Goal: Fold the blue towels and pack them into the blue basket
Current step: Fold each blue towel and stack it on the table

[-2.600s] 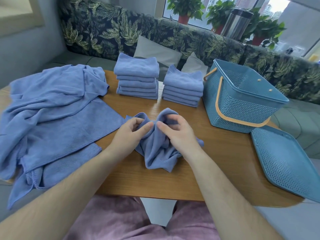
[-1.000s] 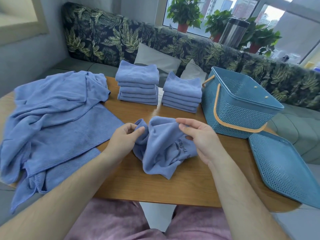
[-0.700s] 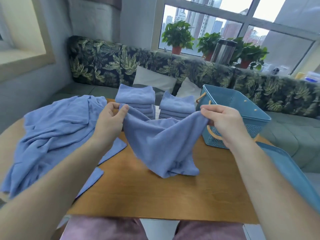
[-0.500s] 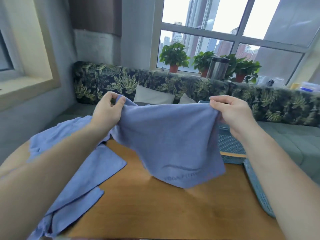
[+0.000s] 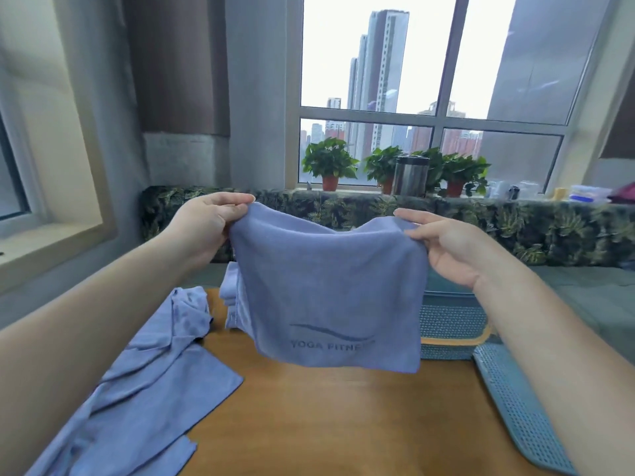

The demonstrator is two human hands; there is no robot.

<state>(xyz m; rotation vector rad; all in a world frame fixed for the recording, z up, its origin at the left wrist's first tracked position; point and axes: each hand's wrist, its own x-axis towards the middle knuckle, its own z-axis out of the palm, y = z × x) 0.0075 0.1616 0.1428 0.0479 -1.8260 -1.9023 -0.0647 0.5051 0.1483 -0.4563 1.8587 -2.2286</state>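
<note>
1. Above the brown wooden table (image 5: 343, 424), a small blue cloth towel (image 5: 326, 293) hung spread between both hands. Its printed lettering sat near the lower edge, which seemed to hang just clear of the wood. It was probably held up like this so the cloth would drop smooth before the first fold.
2. The left hand (image 5: 206, 221) pinched the upper left corner and the right hand (image 5: 443, 245) pinched the upper right one. Both were closed on the cloth and held apart, so the top edge sagged only a little in the middle.
3. Behind the towel's left edge showed part of a stack of folded blue towels (image 5: 229, 290), mostly hidden and apparently finished.
4. To the right stood the blue perforated plastic basket (image 5: 450, 324) with a tan handle, partly behind the towel and the right forearm. It was close by for packing, but its inside could not be seen.
5. A flat blue perforated lid (image 5: 522, 407) lay at the table's right edge, off the basket, which left the opening free.
6. At the left lay a heap of loose blue towels (image 5: 147, 372), seemingly waiting to be folded.
</note>
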